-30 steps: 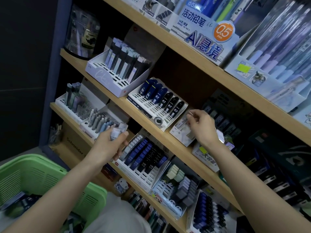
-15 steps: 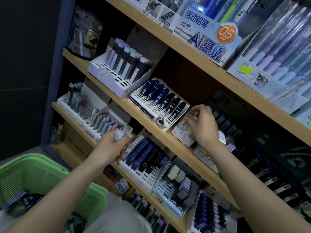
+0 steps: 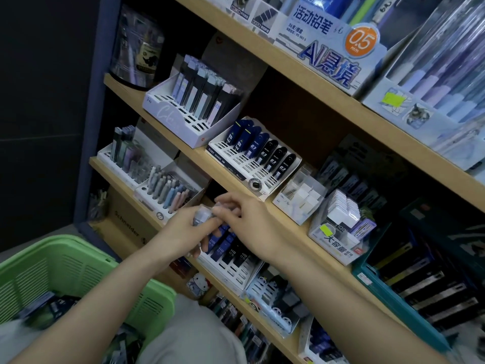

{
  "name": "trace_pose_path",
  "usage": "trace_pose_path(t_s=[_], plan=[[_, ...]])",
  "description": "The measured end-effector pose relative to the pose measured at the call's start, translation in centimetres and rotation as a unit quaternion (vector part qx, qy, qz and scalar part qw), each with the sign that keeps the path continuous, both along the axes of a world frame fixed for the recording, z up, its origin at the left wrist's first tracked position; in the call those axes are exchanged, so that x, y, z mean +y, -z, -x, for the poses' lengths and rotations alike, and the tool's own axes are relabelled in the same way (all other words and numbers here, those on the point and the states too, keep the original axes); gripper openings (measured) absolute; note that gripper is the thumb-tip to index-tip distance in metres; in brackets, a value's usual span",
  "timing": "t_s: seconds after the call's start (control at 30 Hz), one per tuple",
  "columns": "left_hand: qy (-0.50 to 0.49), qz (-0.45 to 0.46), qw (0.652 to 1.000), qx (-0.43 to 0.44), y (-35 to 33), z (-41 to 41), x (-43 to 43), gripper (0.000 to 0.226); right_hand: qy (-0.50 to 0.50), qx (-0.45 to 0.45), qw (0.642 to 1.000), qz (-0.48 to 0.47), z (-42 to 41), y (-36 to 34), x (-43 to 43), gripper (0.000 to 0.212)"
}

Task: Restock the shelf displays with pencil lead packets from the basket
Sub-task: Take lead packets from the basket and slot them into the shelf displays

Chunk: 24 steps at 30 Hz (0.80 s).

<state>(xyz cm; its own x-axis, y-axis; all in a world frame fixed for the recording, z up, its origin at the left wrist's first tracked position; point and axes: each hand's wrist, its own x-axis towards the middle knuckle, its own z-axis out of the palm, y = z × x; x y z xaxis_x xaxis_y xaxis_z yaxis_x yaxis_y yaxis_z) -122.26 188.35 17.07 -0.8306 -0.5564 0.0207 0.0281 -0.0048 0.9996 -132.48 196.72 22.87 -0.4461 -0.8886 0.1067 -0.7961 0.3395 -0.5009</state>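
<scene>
A tall wooden shelf (image 3: 317, 224) stands in front of the person, and it is packed with small things. Up on the left sits a white display box (image 3: 168, 114) with tall pale packets standing at its back. Next to it is a second display (image 3: 231, 166) holding a row of blue and black tubes (image 3: 265, 153), with open slots in front. To the right are a clear box (image 3: 301, 200) of small white things and a box with a yellow sticker (image 3: 338, 245). On the top board is a big blue sign box (image 3: 328, 48) with "0.5" in an orange circle. One board lower, on the left, pastel sticks (image 3: 168, 190) stand in a tray. The hands hide part of the low display (image 3: 236, 274) of dark "HB" packets just behind them.

The wall (image 3: 39, 101) on the left is dark. A green basket (image 3: 65, 266) sits low on the left, near the person's knee (image 3: 194, 334). It has dark packets inside, too blurry to read.

Both arms reach out, and the hands meet in front of the lower board. The left hand (image 3: 181, 235) grips a small clear pencil lead packet (image 3: 203, 215), fingers curled round it. The right hand (image 3: 252, 224) comes in from the right, palm down, and its fingertips (image 3: 227, 206) pinch the top end of the same packet. The packet is up in the air, just above the "HB" packets.
</scene>
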Motion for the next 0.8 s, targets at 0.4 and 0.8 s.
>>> trace_pose_path(t_s=[0.4, 0.8], plan=[[-0.042, -0.06, 0.997, 0.011, 1.0, -0.1, -0.8, 0.013, 0.099, 0.09, 0.969, 0.206, 4.6, -4.4, 2.8, 0.01], [-0.057, -0.044, 0.997, -0.026, 1.6, 0.1, -0.9, 0.012, 0.189, 0.161, 0.948, 0.201, 10.1, -7.3, 4.0, 0.016]])
